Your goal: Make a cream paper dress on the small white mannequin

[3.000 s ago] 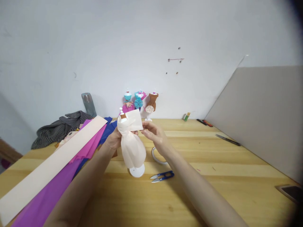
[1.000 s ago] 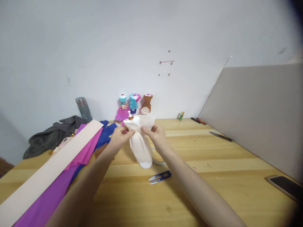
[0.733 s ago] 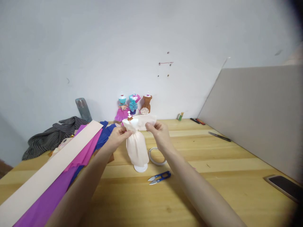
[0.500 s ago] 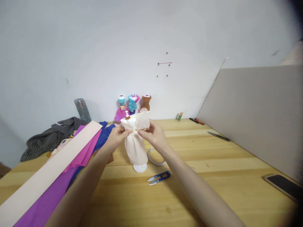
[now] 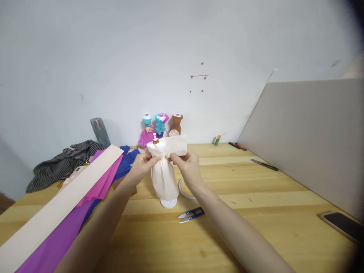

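Note:
A small white mannequin stands on the wooden table, wrapped in cream crepe paper that is gathered at its waist. My left hand pinches the paper at the left side of the waist. On the right side, my right hand has thumb and fingers closed on the same paper, whose loose upper part sticks out to the right above the hand. Blue-handled thread snips lie in front of the base. A white ring, perhaps a tape roll, is partly hidden behind my right wrist.
Three dressed mannequins stand by the wall. At left are paper strips, striped cloth and a bottle. To the right lie a green-labelled small bottle, markers, a dark pointed tool and a phone.
My right hand has shifted slightly right, and the loose upper part of the cream paper reaches farther right. My left hand still pinches the waist.

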A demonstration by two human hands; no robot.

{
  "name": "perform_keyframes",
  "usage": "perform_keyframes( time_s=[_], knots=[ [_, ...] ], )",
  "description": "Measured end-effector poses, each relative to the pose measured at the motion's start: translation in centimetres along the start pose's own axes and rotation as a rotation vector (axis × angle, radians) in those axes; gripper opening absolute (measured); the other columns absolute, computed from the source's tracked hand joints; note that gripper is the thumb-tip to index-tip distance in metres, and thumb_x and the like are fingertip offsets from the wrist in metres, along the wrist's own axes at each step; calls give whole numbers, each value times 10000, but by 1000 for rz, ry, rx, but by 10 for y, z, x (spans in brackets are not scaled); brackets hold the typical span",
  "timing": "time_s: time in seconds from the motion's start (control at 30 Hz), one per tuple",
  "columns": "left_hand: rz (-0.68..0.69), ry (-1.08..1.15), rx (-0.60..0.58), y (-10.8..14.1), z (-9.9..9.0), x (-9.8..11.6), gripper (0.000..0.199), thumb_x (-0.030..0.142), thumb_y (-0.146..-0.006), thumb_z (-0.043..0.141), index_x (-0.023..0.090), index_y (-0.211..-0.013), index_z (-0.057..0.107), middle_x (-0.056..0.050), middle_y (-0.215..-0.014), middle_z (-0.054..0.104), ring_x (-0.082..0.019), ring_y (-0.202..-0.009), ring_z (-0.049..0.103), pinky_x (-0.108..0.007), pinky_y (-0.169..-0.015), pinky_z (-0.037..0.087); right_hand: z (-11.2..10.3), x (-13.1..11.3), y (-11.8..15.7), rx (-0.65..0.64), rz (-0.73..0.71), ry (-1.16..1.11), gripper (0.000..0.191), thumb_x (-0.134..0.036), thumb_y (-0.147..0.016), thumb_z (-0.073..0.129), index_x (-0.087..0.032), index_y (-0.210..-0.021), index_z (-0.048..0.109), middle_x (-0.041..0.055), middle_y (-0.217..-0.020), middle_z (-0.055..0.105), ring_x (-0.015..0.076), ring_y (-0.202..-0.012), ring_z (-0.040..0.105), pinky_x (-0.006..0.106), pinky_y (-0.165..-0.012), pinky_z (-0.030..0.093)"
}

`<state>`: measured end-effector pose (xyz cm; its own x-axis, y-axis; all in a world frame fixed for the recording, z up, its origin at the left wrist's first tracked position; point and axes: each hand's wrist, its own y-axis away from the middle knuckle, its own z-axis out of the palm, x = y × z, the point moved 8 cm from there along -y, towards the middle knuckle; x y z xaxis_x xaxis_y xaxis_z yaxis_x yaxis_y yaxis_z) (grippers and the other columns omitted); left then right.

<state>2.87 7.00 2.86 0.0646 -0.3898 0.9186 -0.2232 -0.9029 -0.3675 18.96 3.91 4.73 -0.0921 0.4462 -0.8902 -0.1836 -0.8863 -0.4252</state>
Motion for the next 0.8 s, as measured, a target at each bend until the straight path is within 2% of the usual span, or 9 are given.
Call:
perform_keyframes(
  time_s=[0.13, 0.23, 0.37, 0.47, 0.63, 0.8],
  knots=[
    [12, -19, 9, 1, 0, 3, 334, 466, -708, 709, 136, -764, 711, -60, -784, 727, -219, -763, 637, -302, -736, 474, 0, -2, 2, -30, -29, 20, 111, -293, -672, 579, -187, -637, 577, -1, -597, 584, 152, -594, 527, 281, -582, 410],
    [20, -30, 21, 0, -1, 2, 332, 453, -714, 707, 127, -778, 718, -58, -785, 729, -214, -760, 634, -299, -733, 474, 5, -7, 4, -101, -128, 96, 86, -280, -686, 574, -195, -701, 577, -10, -643, 558, 148, -625, 506, 273, -592, 395],
    [22, -32, 31, -1, -2, 2, 352, 459, -705, 709, 121, -800, 726, -56, -790, 732, -212, -746, 634, -297, -717, 477, 4, -8, 6, -52, -238, 303, 101, -277, -701, 621, -203, -756, 580, -25, -661, 526, 135, -619, 460, 258, -584, 367],
    [25, -29, 31, 0, 0, 4, 346, 456, -701, 709, 124, -795, 727, -52, -794, 735, -212, -750, 638, -293, -709, 486, 1, -4, 6, -9, -244, 290, 89, -278, -747, 577, -200, -711, 556, -28, -637, 517, 128, -594, 450, 255, -577, 363],
    [33, -29, 45, 1, 1, 6, 319, 440, -693, 706, 132, -771, 723, -46, -765, 729, -211, -736, 640, -287, -679, 495, -4, 2, 6, 28, -201, 202, 195, -317, -779, 568, -205, -640, 489, -39, -586, 471, 120, -559, 431, 254, -566, 366],
    [40, -30, 73, 2, 2, 6, 261, 392, -704, 685, 135, -743, 706, -39, -736, 720, -205, -712, 636, -280, -651, 493, 0, 2, 8, 11, -190, 170, 186, -323, -775, 584, -201, -650, 521, -27, -612, 504, 130, -585, 459, 264, -597, 393]
  ],
)
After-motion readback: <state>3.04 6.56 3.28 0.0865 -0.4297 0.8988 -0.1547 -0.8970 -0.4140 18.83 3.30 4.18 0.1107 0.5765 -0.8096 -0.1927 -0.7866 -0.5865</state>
